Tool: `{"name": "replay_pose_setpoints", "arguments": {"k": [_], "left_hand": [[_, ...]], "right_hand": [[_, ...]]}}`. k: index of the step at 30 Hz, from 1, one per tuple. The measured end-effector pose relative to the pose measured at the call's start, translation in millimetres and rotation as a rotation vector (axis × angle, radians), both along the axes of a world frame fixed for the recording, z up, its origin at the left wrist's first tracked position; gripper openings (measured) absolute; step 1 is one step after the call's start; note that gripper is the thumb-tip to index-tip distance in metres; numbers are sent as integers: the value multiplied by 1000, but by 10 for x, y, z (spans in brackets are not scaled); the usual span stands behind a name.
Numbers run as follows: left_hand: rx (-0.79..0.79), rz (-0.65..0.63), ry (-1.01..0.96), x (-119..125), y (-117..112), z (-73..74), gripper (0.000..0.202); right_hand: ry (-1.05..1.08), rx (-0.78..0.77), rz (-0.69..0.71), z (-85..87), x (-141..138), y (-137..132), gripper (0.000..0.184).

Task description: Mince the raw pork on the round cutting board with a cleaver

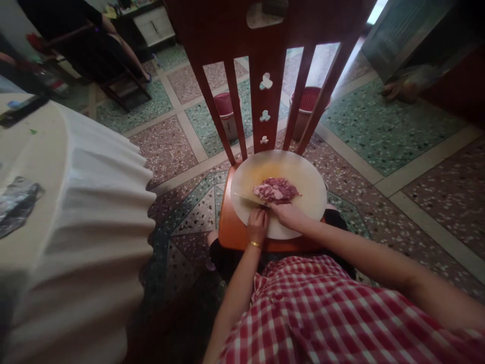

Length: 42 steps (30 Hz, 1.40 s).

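A round pale cutting board [303, 177] lies on the seat of a red wooden chair [231, 230]. A small heap of raw pink meat [276, 190] sits at the board's middle. My right hand [290, 215] is closed at the meat's near edge, gripping a knife [248, 198] whose thin blade runs leftwards across the board. My left hand [257, 225], with a gold bangle on the wrist, is curled into a fist just below the blade's rear end. What its fingers hold, if anything, is hidden.
The chair back [265, 76] rises right behind the board. Two red buckets [225, 108] [308, 103] stand on the tiled floor beyond it. A table with a white cloth [87, 212] fills the left side. Another person's legs [125, 50] show at the far left.
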<state>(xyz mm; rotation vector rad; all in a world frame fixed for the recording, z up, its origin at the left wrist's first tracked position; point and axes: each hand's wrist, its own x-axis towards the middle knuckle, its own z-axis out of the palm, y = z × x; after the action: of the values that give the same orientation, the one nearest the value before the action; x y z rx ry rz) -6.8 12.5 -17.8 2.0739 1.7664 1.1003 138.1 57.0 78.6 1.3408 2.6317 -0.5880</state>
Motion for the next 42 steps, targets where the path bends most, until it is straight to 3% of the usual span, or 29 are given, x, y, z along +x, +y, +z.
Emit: {"name": "replay_pose_setpoints", "arguments": {"k": [8, 12, 16, 18, 23, 28, 31, 35, 38, 42], "left_hand": [[-15, 10, 38, -20, -31, -45, 29], [-7, -4, 43, -27, -20, -76, 32], [-45, 21, 64, -27, -23, -60, 27], [-56, 18, 71, -26, -29, -48, 25], [2, 17, 69, -7, -18, -8, 21], [81, -13, -20, 11, 4, 42, 19], [105, -8, 26, -4, -5, 8, 23], [127, 20, 78, -25, -16, -69, 26], [111, 4, 78, -26, -18, -74, 26], [71, 4, 84, -19, -23, -37, 21]], "right_hand": [[-87, 29, 20, 14, 462, -309, 39], [-70, 33, 45, 11, 257, -193, 47], [-20, 22, 65, 25, -106, 0, 40], [-14, 13, 66, 0, -136, 2, 36], [-93, -17, 2, -93, 338, -172, 41], [-144, -37, -70, 53, 642, -228, 38], [-118, -36, -45, 124, 591, -280, 32], [-75, -42, -10, 72, 451, -315, 39], [-65, -26, 13, 23, 233, -206, 43], [-9, -11, 40, 8, -59, -43, 33]]}}
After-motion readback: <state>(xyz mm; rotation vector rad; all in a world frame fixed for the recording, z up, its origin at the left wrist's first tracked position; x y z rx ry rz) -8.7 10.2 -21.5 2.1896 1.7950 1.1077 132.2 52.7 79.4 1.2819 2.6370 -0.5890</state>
